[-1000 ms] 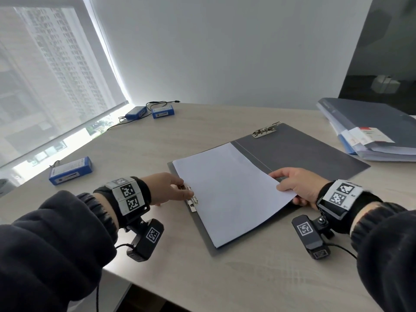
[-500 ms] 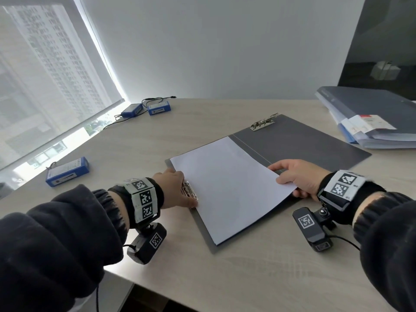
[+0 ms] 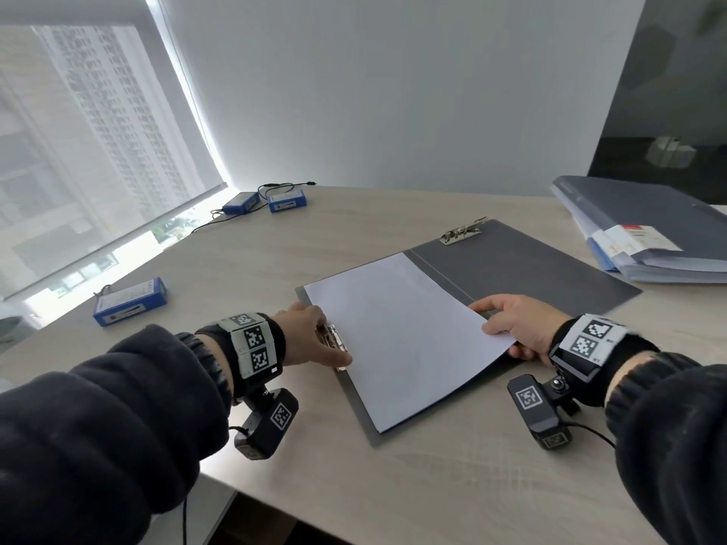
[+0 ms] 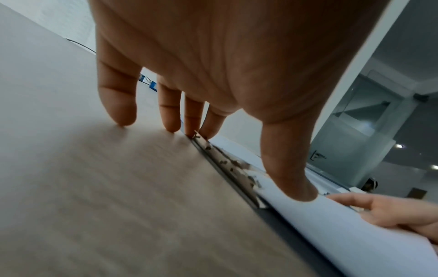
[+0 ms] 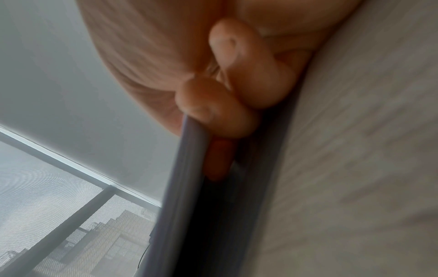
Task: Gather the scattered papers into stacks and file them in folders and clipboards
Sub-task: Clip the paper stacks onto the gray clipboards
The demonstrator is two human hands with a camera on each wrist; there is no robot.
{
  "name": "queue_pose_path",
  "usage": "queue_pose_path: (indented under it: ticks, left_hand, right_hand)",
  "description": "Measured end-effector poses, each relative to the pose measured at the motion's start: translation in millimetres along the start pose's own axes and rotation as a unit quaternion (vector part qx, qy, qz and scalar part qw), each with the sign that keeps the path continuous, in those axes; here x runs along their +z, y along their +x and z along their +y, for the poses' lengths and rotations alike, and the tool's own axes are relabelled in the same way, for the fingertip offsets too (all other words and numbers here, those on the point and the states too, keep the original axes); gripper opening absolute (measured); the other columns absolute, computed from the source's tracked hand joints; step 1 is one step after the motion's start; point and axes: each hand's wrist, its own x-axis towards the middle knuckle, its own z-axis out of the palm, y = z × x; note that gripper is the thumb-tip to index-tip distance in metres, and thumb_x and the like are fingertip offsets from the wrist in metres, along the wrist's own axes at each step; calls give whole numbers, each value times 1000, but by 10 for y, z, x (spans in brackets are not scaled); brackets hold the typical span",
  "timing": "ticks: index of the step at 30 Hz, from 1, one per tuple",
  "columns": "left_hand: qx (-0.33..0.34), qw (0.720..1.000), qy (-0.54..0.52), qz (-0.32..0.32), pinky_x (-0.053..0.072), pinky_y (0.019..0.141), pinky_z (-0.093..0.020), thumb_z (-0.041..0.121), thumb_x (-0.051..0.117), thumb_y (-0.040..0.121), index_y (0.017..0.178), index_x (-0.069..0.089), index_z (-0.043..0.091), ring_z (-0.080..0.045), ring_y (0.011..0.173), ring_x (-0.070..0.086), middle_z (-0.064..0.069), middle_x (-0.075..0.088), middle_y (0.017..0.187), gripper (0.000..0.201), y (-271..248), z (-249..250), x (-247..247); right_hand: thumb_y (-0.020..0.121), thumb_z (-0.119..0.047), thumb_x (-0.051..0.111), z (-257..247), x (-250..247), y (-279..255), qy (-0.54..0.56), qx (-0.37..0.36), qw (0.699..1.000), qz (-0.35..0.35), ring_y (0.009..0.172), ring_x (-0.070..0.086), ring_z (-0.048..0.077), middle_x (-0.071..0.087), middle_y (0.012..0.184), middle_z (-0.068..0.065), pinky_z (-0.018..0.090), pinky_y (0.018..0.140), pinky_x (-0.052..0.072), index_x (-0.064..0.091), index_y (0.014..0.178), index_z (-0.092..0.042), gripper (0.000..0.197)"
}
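Note:
An open dark grey folder (image 3: 531, 265) lies flat on the table with a metal clip (image 3: 462, 232) at its far edge. A white paper stack (image 3: 401, 332) covers its left half. My left hand (image 3: 310, 340) rests over a second clip (image 4: 227, 165) on the folder's left edge, fingers straight with tips down and the thumb (image 4: 291, 178) on the paper. My right hand (image 3: 515, 328) pinches the stack's right edge, thumb on top, curled fingers (image 5: 220, 112) underneath, lifting that edge (image 5: 175, 187) slightly off the folder.
A pile of blue-grey folders (image 3: 661, 230) sits at the far right. Three small blue boxes (image 3: 130, 300) (image 3: 287, 200) (image 3: 240, 201) with a cable lie near the window on the left. The table's front edge runs just below my left wrist.
My left hand has slid forward over the clip on the folder's left edge. My right hand keeps its pinch on the paper and has barely moved.

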Motion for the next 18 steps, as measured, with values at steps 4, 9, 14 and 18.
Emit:
queue_pose_path:
  ticks: [4, 9, 14, 18]
  left_hand:
    - [-18, 999, 37, 18, 41, 98, -40, 85, 67, 53, 126, 43, 27, -24, 119, 43, 3, 42, 126, 97, 30, 78, 89]
    - [-20, 999, 41, 21, 42, 98, -41, 87, 67, 49, 122, 42, 26, -25, 117, 42, 3, 42, 123, 98, 45, 87, 112]
    - [-14, 999, 33, 22, 41, 98, -39, 83, 70, 52, 124, 43, 25, -24, 120, 42, 3, 42, 127, 97, 60, 64, 97]
    - [-11, 999, 29, 18, 39, 102, -39, 81, 70, 56, 132, 41, 25, -24, 126, 40, 2, 40, 134, 98, 57, 44, 99]
  right_hand:
    - [92, -2, 53, 8, -3, 1, -3, 3, 1000, -2, 46, 43, 17, 70, 84, 8, 17, 34, 31, 65, 110, -28, 33]
    - [93, -2, 52, 11, -12, 20, -1, 3, 1000, -7, 41, 42, 15, 69, 84, 9, 16, 33, 30, 64, 110, -28, 34]
    - [93, -2, 53, 21, -12, 10, 8, 1, 1000, -8, 42, 42, 15, 69, 86, 10, 16, 33, 31, 65, 109, -29, 33]
    - [93, -3, 53, 24, -8, 1, 27, 0, 1000, -8, 39, 42, 14, 69, 82, 9, 16, 32, 29, 66, 110, -27, 32]
